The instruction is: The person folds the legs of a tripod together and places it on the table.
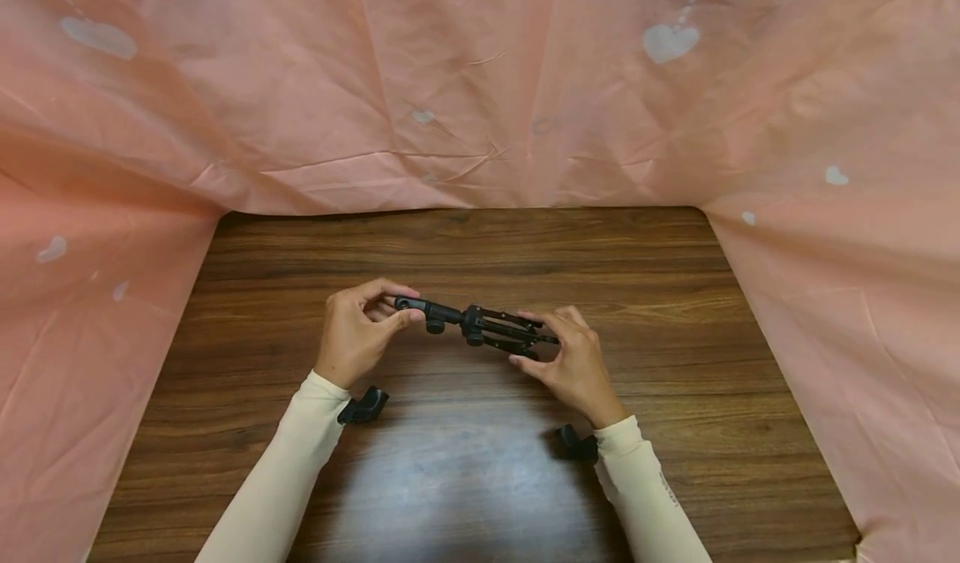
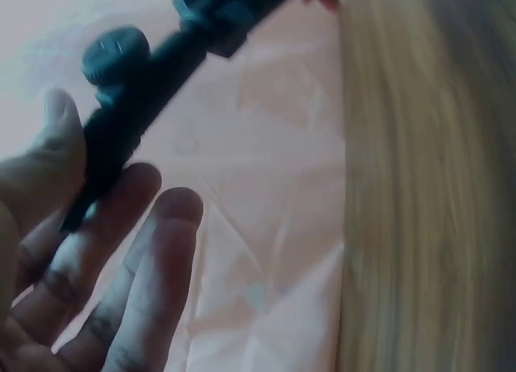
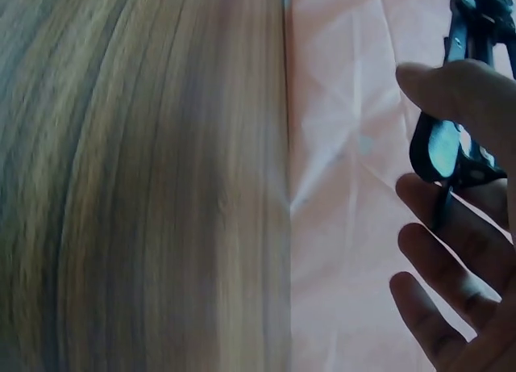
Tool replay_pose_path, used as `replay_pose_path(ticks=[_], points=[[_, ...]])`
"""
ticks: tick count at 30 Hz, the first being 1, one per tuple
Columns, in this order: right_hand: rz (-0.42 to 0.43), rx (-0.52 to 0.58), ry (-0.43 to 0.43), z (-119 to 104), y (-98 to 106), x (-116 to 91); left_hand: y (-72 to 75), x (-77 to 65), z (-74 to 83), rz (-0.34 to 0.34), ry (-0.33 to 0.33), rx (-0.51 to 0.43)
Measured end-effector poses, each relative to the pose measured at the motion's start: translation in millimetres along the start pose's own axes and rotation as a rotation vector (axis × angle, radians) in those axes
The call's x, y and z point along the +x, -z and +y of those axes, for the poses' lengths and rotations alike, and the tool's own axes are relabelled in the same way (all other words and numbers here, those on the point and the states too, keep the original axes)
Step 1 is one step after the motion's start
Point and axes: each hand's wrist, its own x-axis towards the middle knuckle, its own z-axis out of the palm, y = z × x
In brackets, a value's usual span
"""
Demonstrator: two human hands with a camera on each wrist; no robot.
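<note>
A small black tripod [image 1: 472, 320] with its legs folded together is held above the table between both hands. My left hand [image 1: 350, 335] pinches its head end between thumb and fingers. At the other end, my right hand [image 1: 576, 363] has thumb and fingers around the leg tips. In the left wrist view, a round knob [image 2: 115, 56] sticks out from the tripod's shaft [image 2: 157, 81], and two fingers stand apart below it. The right wrist view shows a leg's foot [image 3: 442, 148] between the thumb and the fingers, the lower fingers spread away from it.
Below the hands lies a brown wood-grain table [image 1: 480, 496]. Pink cloth [image 1: 465, 88] with pale hearts hangs behind it and along both sides. Black wrist devices [image 1: 363, 406] sit on both cream-sleeved forearms [image 1: 273, 480].
</note>
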Motion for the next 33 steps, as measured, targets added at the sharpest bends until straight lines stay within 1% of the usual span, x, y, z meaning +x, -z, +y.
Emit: replay_pose_path(ticks=[3,8,14,19,25,29,33], points=[[-0.042,-0.016,0.012,2,3,0,1.6,-2.0,-3.8,-0.016,-0.054,0.117],[-0.112,-0.072,0.016,8,6,0,3.0,-5.3,-10.3,-0.06,-0.138,0.309],[-0.177,-0.108,0.005,11,6,2,2.8,-7.3,-20.2,-0.099,-0.183,0.495],[-0.217,-0.124,-0.001,13,2,2,1.3,-9.0,-28.2,-0.126,-0.199,0.622],[-0.263,-0.115,-0.023,17,-3,1,-2.6,-10.0,-36.0,-0.164,-0.192,0.717],[-0.306,-0.115,-0.034,19,-6,0,-5.3,-12.2,-42.0,-0.192,-0.175,0.736],[-0.342,-0.125,-0.039,22,-9,0,-9.0,-15.0,-49.7,-0.213,-0.181,0.746]])
